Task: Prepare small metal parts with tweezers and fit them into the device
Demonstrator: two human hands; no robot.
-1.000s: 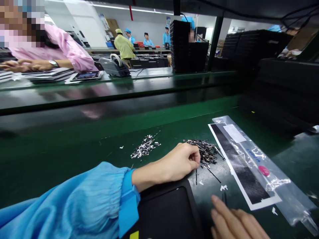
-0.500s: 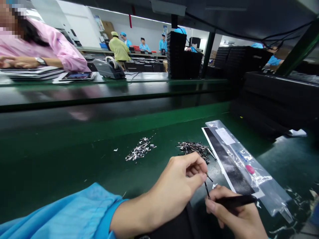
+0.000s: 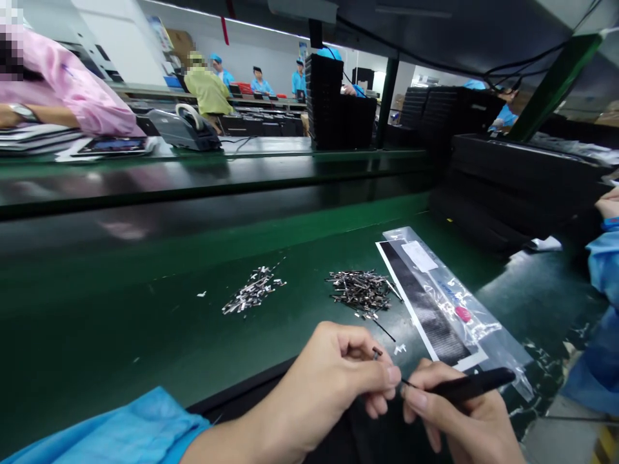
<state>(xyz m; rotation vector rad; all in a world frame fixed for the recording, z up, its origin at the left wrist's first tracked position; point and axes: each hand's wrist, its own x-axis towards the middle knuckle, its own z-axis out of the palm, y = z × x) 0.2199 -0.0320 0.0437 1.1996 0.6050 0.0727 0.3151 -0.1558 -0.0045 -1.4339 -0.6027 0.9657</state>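
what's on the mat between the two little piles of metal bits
In the head view, only bare green mat lies between the left pile and the right pile.

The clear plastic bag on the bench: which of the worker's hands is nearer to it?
Right. The right hand, holding black tweezers, sits just below the bag. The left hand, pinching a small part, is farther to its left.

Black tweezers (image 3: 471, 385) in right-hand fingers (image 3: 416, 399). Beyond fingertips: silvery-dark pin heap (image 3: 360, 291), paler silver-white heap (image 3: 252, 293), dark green bench mat (image 3: 145, 322). Right of fingers: black strip, white-bordered (image 3: 425, 309); clear bag, pink dot (image 3: 463, 314). Sleeve bright blue (image 3: 120, 435).
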